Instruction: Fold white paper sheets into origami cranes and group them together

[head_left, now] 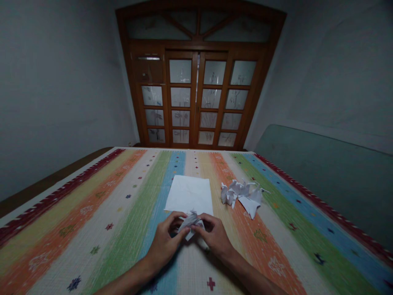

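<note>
Between my two hands is a small folded piece of white paper [190, 221], creased into several layers with points sticking up. My left hand [164, 239] pinches its left side with thumb and fingers. On the right side, my right hand [216, 236] grips it the same way, thumb in front. Just beyond my fingers lies a flat, square white sheet [190, 193], its near edge partly hidden behind my hands and the folded paper. To the right sits a cluster of folded paper pieces [242, 194], with pointed tips and wing-like flaps.
A striped, multicoloured cloth [119, 229] covers the table. A wooden double door [196, 94] with glass panes stands beyond the far edge. Along the right wall is a pale green panel or backrest [322, 172]. White walls rise on both sides.
</note>
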Demonstrator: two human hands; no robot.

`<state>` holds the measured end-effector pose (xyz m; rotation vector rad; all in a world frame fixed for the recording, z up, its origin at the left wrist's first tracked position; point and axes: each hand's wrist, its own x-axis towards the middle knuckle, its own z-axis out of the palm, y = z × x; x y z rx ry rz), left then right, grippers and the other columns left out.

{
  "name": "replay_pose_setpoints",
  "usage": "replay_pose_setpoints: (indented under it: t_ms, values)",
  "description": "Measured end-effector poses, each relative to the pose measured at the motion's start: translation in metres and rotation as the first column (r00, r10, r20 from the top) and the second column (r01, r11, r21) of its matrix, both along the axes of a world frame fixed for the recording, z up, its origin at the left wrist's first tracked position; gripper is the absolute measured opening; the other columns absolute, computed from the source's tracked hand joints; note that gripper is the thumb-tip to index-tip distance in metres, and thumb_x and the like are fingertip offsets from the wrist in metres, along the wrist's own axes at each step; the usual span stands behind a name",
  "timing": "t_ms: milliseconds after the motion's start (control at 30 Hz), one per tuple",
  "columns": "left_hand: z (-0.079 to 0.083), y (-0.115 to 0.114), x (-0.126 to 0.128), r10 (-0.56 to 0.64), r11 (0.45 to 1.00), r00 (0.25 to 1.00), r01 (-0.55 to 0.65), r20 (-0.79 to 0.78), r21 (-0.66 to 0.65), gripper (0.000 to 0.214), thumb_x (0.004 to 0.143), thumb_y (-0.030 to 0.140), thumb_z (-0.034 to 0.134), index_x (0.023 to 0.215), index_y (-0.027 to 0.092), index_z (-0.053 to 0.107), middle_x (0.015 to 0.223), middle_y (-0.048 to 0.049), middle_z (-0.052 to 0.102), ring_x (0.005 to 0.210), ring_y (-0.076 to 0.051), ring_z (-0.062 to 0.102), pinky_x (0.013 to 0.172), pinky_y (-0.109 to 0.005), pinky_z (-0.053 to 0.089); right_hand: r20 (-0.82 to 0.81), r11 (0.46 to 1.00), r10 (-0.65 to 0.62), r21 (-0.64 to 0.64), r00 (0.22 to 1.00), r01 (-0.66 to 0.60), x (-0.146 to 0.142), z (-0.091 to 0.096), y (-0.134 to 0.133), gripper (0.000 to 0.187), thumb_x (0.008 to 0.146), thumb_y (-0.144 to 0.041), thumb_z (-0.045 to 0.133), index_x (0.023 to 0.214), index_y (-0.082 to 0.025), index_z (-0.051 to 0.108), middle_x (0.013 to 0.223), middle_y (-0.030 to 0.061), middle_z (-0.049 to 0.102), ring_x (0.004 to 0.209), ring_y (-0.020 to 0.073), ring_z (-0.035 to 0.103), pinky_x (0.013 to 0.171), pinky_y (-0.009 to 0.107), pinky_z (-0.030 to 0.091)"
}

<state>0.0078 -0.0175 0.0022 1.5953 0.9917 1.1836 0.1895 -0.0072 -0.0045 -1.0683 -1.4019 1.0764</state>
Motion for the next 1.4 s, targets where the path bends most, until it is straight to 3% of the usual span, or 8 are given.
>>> replay_pose_setpoints:
  t_ms: [267,433,533,667,800,900,1133,1400]
  values:
    - [0.005,-0.001,0.001,-0.074,0.997,0.997,0.074,-0.029,0.006,0.036,0.086,0.025,0.069,0.120,0.021,0.059,0.100,-0.0063,0.077,0.089,-0.022,0.075,0.082,-0.033,0.059,0.017,1.000,0.002,0.013,1.000,-0.002,0.006,0.007,0.001,0.021,0.071,-0.037,0.079,0.079,-0.018,0.080,0.078,0.0070,0.078,0.073,0.0238,0.070,0.069,0.032,0.054]
    - [0.010,0.006,-0.009,-0.026,0.992,0.976,0.052,-0.217,0.116,0.024,0.094,0.032,0.059,0.116,0.022,0.063,0.103,-0.0071,0.075,0.095,-0.023,0.072,0.087,-0.036,0.057,0.107,0.999,-0.012,0.040,0.994,0.008,0.021,0.014,0.011,0.014,0.069,-0.031,0.075,0.074,-0.018,0.078,0.073,0.0040,0.076,0.068,0.0211,0.067,0.065,0.031,0.051]
    - [0.009,0.019,-0.021,0.091,0.967,0.917,0.012,-0.389,0.253,0.018,0.096,0.032,0.057,0.104,0.022,0.069,0.106,-0.0087,0.074,0.102,-0.026,0.069,0.094,-0.042,0.055,0.162,0.997,-0.007,0.077,0.987,-0.005,0.034,0.022,0.017,0.014,0.071,-0.030,0.072,0.074,-0.017,0.077,0.070,0.0030,0.075,0.063,0.0189,0.065,0.062,0.029,0.050]
    - [0.000,0.038,-0.039,0.216,0.893,0.809,0.062,-0.546,0.445,0.022,0.095,0.028,0.057,0.111,0.021,0.070,0.120,-0.0112,0.071,0.119,-0.030,0.062,0.106,-0.053,0.047,0.241,0.979,-0.100,0.199,0.965,0.052,0.052,0.033,0.025,0.013,0.073,-0.028,0.070,0.078,-0.018,0.076,0.076,0.0045,0.076,0.069,0.0208,0.067,0.067,0.031,0.052]
    - [-0.013,0.049,-0.050,0.286,0.862,0.703,0.109,-0.651,0.495,0.031,0.095,0.025,0.057,0.124,0.021,0.066,0.137,-0.0117,0.063,0.132,-0.032,0.053,0.110,-0.058,0.044,0.287,0.946,-0.191,0.310,0.939,0.098,0.081,0.041,0.036,0.014,0.075,-0.030,0.071,0.084,-0.020,0.077,0.080,0.0051,0.077,0.071,0.0225,0.069,0.069,0.034,0.055]
    - [-0.021,0.053,-0.053,0.291,0.857,0.669,0.136,-0.684,0.497,0.034,0.096,0.025,0.057,0.129,0.022,0.064,0.136,-0.0104,0.065,0.132,-0.030,0.054,0.111,-0.055,0.045,0.313,0.917,-0.265,0.373,0.912,0.139,0.107,0.045,0.046,0.017,0.075,-0.030,0.070,0.088,-0.021,0.077,0.086,0.0069,0.078,0.077,0.0248,0.072,0.074,0.038,0.058]
    - [-0.022,0.054,-0.055,0.270,0.860,0.646,0.171,-0.714,0.480,0.030,0.098,0.028,0.055,0.125,0.022,0.066,0.130,-0.0112,0.068,0.125,-0.031,0.060,0.107,-0.053,0.049,0.476,0.890,-0.372,0.426,0.797,0.162,0.156,0.049,0.055,0.026,0.072,-0.022,0.065,0.095,-0.021,0.077,0.095,0.0098,0.079,0.082,0.0282,0.073,0.076,0.041,0.058]
    - [-0.015,0.052,-0.053,0.272,0.833,0.707,0.167,-0.653,0.528,0.025,0.098,0.028,0.053,0.114,0.024,0.071,0.118,-0.0104,0.072,0.111,-0.028,0.067,0.099,-0.045,0.055,0.558,0.856,-0.484,0.463,0.674,0.232,0.191,0.037,0.062,0.034,0.070,-0.022,0.060,0.100,-0.020,0.076,0.104,0.0116,0.078,0.087,0.0280,0.072,0.081,0.041,0.057]
